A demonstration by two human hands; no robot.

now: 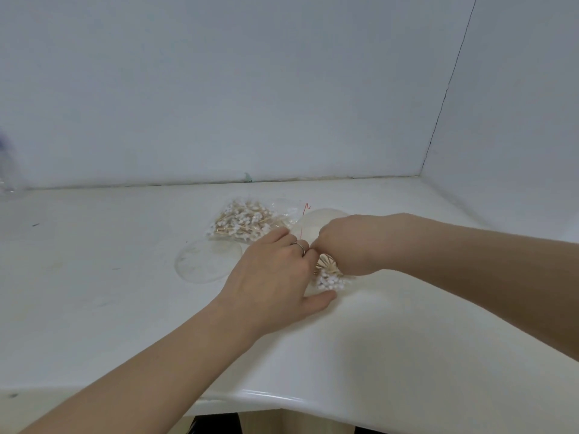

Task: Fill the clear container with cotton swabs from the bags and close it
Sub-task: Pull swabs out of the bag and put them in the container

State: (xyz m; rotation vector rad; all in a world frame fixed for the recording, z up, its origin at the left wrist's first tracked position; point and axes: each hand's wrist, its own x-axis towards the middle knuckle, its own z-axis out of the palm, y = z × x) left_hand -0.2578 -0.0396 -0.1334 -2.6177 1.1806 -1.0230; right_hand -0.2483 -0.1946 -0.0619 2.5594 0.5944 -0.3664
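Note:
A clear bag of wooden cotton swabs (247, 222) lies on the white counter behind my hands. A clear round lid (205, 261) lies flat to its left. My left hand (275, 274) and my right hand (347, 242) meet over a bundle of cotton swabs (332, 277), whose white tips fan out below my right wrist. My right hand's fingers curl down around the bundle. My left hand grips the same spot from the left, thumb on the counter; what it holds is hidden. A pale round clear shape, perhaps the container (316, 222), shows behind my right hand.
The white counter (125, 308) runs to a rounded front edge. White walls close off the back and the right side. A blurred clear object (7, 170) stands at the far left edge.

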